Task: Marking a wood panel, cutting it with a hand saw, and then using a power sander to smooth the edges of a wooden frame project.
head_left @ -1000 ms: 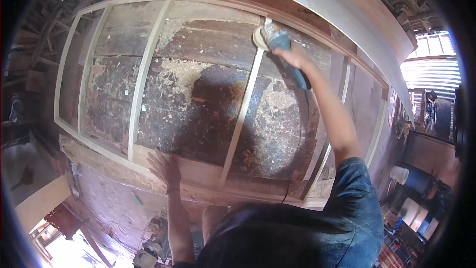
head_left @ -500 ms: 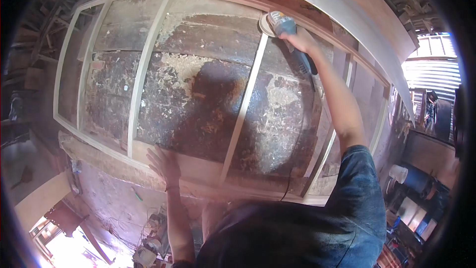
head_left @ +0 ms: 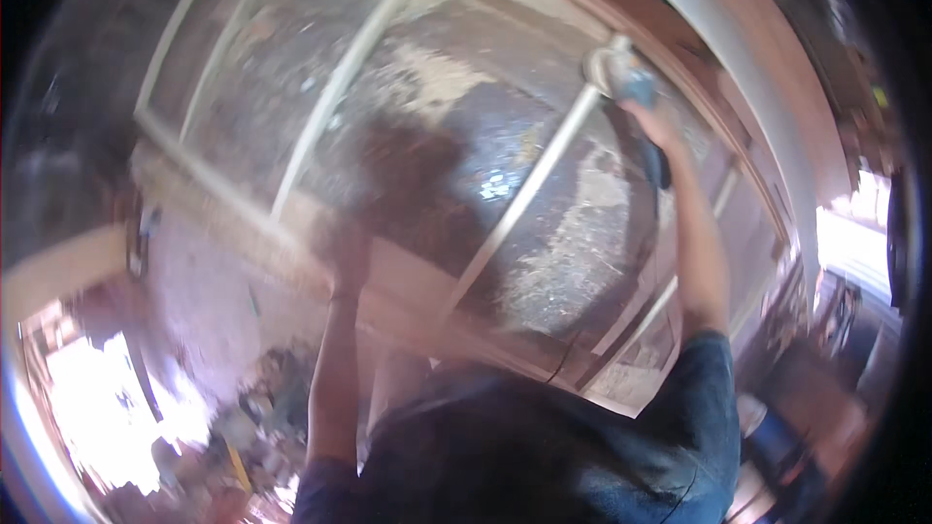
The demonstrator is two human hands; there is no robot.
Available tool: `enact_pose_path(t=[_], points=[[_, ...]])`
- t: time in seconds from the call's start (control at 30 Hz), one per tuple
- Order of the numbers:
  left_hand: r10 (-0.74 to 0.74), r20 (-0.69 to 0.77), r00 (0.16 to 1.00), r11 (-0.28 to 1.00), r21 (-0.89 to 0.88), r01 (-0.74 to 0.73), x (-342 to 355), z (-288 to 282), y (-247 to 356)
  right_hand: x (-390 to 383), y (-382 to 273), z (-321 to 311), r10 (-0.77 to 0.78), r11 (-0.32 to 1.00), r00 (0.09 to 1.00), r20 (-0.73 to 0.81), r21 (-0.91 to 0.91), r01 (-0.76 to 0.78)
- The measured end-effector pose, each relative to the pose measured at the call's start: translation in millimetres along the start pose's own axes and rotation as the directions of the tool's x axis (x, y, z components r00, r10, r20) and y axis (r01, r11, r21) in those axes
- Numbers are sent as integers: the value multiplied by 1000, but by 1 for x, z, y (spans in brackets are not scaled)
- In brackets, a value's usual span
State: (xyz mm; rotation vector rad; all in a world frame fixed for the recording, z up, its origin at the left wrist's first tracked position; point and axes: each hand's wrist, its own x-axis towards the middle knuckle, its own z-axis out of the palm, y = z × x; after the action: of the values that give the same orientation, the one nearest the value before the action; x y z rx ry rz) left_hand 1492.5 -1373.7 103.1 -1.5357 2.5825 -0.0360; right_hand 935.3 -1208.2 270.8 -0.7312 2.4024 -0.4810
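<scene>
My right hand (head_left: 657, 121) grips a blue-green angle grinder (head_left: 638, 87). Its round pale disc (head_left: 604, 68) sits at the far end of a slat, where the slat meets the far rail. The pale wooden frame (head_left: 349, 68) has long rails and several crosspieces, and lies over a dark, worn board surface (head_left: 573, 223) with paint patches. Near the frame's near rail is my left hand (head_left: 345, 247); its fingers are smeared by motion, so their position is unclear.
A large curved pale sheet (head_left: 748, 49) rises beyond the far rail. A thin cord (head_left: 563, 359) runs near my body on the right. Lower left, cluttered objects (head_left: 262, 408) lie on the floor near a bright opening (head_left: 107, 408). Dark items (head_left: 786, 446) stand at lower right.
The view has swung, so the frame appears tilted and shifted, and the picture has blurred. The grinder stays at the same slat's far end. My left hand, earlier spread, is now smeared.
</scene>
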Motion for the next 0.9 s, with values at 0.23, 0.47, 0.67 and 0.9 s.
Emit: enact_pose_path(t=[0.23, 0.47, 0.67, 0.9], points=[[-106, 63, 992, 934, -336, 121, 5, -49, 25, -129, 12, 105, -152, 988, 988, -16, 22, 153], [-25, -5, 1000, 932, -363, 21, -4, -42, 1, -242, -6, 203, -205, 974, 976, 69, 110, 197], [293, -57, 954, 857, -426, -289, -24, -48, -62, -318, -21, 287, -11, 962, 997, -75, 270, 31], [6, 16, 1000, 748, -664, 6, -99, -14, -184, -342, -118, 354, 44, 974, 984, -172, 228, -4]])
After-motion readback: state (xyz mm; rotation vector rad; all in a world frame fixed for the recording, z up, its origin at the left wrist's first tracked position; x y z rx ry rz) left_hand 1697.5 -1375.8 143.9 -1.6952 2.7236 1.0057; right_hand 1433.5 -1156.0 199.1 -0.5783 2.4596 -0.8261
